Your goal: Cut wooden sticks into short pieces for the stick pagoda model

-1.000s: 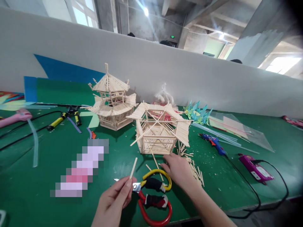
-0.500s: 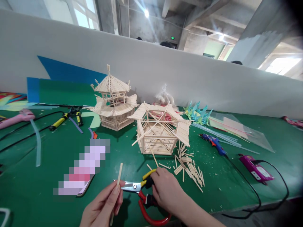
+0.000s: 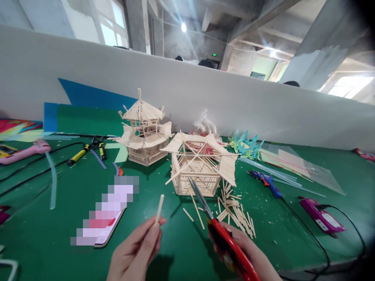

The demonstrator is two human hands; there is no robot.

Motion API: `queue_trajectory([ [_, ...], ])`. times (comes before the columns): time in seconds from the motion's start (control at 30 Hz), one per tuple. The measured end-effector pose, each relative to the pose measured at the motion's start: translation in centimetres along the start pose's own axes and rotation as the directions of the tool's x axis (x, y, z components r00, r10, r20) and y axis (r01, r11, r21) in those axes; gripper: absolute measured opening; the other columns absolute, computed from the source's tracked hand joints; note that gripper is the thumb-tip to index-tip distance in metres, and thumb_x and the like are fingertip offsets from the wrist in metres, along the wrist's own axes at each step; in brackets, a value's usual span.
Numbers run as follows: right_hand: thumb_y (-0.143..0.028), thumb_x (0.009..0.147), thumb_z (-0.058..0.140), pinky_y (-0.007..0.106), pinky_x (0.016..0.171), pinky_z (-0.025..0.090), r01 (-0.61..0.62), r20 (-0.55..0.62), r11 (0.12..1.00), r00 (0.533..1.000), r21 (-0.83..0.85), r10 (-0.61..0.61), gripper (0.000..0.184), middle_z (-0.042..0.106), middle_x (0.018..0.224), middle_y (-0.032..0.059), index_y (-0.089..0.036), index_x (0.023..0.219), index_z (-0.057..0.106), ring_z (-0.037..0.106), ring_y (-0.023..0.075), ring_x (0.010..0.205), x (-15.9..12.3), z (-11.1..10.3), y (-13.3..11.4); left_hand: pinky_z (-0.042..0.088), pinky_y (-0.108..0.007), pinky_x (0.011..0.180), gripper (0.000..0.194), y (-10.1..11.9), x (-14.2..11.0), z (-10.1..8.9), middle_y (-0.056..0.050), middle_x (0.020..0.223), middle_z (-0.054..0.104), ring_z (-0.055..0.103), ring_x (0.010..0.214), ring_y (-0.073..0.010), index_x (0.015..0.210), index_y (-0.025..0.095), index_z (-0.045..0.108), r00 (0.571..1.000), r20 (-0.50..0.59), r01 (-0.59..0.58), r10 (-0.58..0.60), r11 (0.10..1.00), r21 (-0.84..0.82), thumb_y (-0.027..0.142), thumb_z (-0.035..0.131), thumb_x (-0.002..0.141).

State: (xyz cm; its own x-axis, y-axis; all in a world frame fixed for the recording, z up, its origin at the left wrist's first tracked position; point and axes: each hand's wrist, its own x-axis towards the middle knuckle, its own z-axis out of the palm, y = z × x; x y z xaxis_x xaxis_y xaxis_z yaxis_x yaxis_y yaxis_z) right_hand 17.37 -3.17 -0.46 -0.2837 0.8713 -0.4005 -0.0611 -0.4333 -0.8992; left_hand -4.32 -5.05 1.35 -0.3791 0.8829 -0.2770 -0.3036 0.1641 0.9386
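Two hands are at work over a green table (image 3: 73, 261). The left hand (image 3: 139, 244) has a short wooden stick (image 3: 159, 208) pinched between thumb and fingers, its end pointing up. The right hand (image 3: 244, 244) is wrapped round the red-handled scissors (image 3: 225, 238), blades aimed up and away; they look nearly closed, though from this angle I can't be sure.

Beyond the blades sits an open-topped stick model (image 3: 227, 168), slatted eaves flaring round its frame. A taller stick pagoda (image 3: 141, 137) stands just behind it, over to the left. Loose sticks (image 3: 241, 218) lie heaped by the open model's right corner, and a few more lie in front.

Farther right are a blue glue gun (image 3: 268, 183) and a purple device (image 3: 320, 216) with a cable. A phone (image 3: 109, 231), partly blurred out, lies left of the left hand, and a pink tool (image 3: 26, 152) rests at the far left.
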Motion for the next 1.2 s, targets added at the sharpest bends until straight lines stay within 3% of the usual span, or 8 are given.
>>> queue_trajectory([
  [0.17,-0.042,0.052,0.072,0.025,0.053,0.046,0.002,0.029,0.999,1.000,0.037,-0.003,0.069,0.061,0.091,0.0072,-0.021,0.113,0.047,0.058,0.0183,0.072,-0.4,-0.4,2.1,0.038,-0.015,0.048,0.029,-0.4,0.4,1.9,0.004,0.054,0.053,0.044,0.052,-0.0079,0.079,0.018,0.068,0.988,0.138,0.064,-0.069,0.997,0.036,0.040,0.068,0.060],
  [0.3,-0.040,0.059,0.067,0.029,0.067,0.048,0.104,-0.049,0.960,0.991,-0.260,-0.121,0.069,0.060,0.094,0.0085,-0.021,0.119,0.040,0.058,0.0219,0.081,-1.0,-0.4,2.3,0.035,-0.015,0.047,0.029,-0.6,0.7,2.8,0.005,0.050,0.048,0.040,0.050,-0.0072,0.072,0.015,0.067,0.977,0.179,0.110,-0.114,0.993,0.032,0.042,0.067,0.061],
  [0.4,-0.037,0.060,0.065,0.032,0.084,0.042,0.208,-0.072,0.819,0.955,-0.534,-0.289,0.059,0.057,0.105,0.0127,-0.015,0.112,0.048,0.054,0.0271,0.097,-1.2,-0.7,2.3,0.033,-0.016,0.046,0.029,-0.7,0.9,2.9,0.006,0.050,0.046,0.038,0.049,-0.0069,0.072,0.014,0.066,0.978,0.190,0.084,-0.090,0.996,0.036,0.042,0.065,0.063],
  [0.57,-0.037,0.066,0.061,0.038,0.090,0.039,0.333,0.048,0.547,0.881,-0.768,-0.470,0.060,0.050,0.119,0.0190,-0.011,0.117,0.045,0.046,0.0317,0.110,-0.8,-1.8,4.4,0.036,-0.019,0.051,0.025,-1.2,1.0,2.5,0.004,0.054,0.050,0.042,0.054,-0.0107,0.075,0.017,0.066,0.975,0.217,-0.082,0.045,0.983,0.162,0.040,0.061,0.068],
  [0.77,-0.031,0.068,0.059,0.037,0.092,0.038,0.396,0.218,0.379,0.874,-0.836,-0.433,0.062,0.045,0.125,0.0190,-0.012,0.123,0.037,0.043,0.0297,0.114,-0.1,-2.7,5.1,0.038,-0.020,0.052,0.019,-0.8,0.8,2.3,0.003,0.058,0.049,0.043,0.056,-0.0128,0.071,0.019,0.064,0.893,0.401,-0.345,0.205,0.883,0.317,0.033,0.050,0.076],
  [0.87,-0.017,0.071,0.051,0.033,0.088,0.042,0.403,0.249,0.368,0.883,-0.838,-0.399,0.053,0.047,0.123,0.0186,-0.012,0.122,0.038,0.047,0.0265,0.111,0.0,-2.2,4.2,0.039,-0.020,0.052,0.018,-0.4,0.6,2.4,0.003,0.057,0.048,0.046,0.055,-0.0131,0.071,0.020,0.064,0.853,0.446,-0.436,0.272,0.840,0.321,0.028,0.049,0.077],
  [0.97,-0.007,0.068,0.042,0.030,0.085,0.044,0.374,0.175,0.412,0.879,-0.831,-0.444,0.048,0.052,0.117,0.0176,-0.012,0.116,0.044,0.051,0.0242,0.106,0.0,-1.4,3.5,0.041,-0.020,0.056,0.019,-0.3,0.6,2.4,0.002,0.060,0.051,0.050,0.059,-0.0139,0.072,0.020,0.063,0.826,0.491,-0.477,0.279,0.810,0.342,0.025,0.046,0.079],
  [1.2,-0.023,0.066,0.058,0.031,0.086,0.043,0.355,0.152,0.508,0.905,-0.785,-0.398,0.057,0.054,0.116,0.0148,-0.015,0.119,0.040,0.053,0.0261,0.103,-0.3,-1.1,3.6,0.042,-0.022,0.060,0.022,-0.8,1.0,2.0,-0.001,0.066,0.053,0.051,0.063,-0.0144,0.069,0.019,0.056,0.732,0.598,-0.615,0.325,0.693,0.376,0.023,0.040,0.083],
])
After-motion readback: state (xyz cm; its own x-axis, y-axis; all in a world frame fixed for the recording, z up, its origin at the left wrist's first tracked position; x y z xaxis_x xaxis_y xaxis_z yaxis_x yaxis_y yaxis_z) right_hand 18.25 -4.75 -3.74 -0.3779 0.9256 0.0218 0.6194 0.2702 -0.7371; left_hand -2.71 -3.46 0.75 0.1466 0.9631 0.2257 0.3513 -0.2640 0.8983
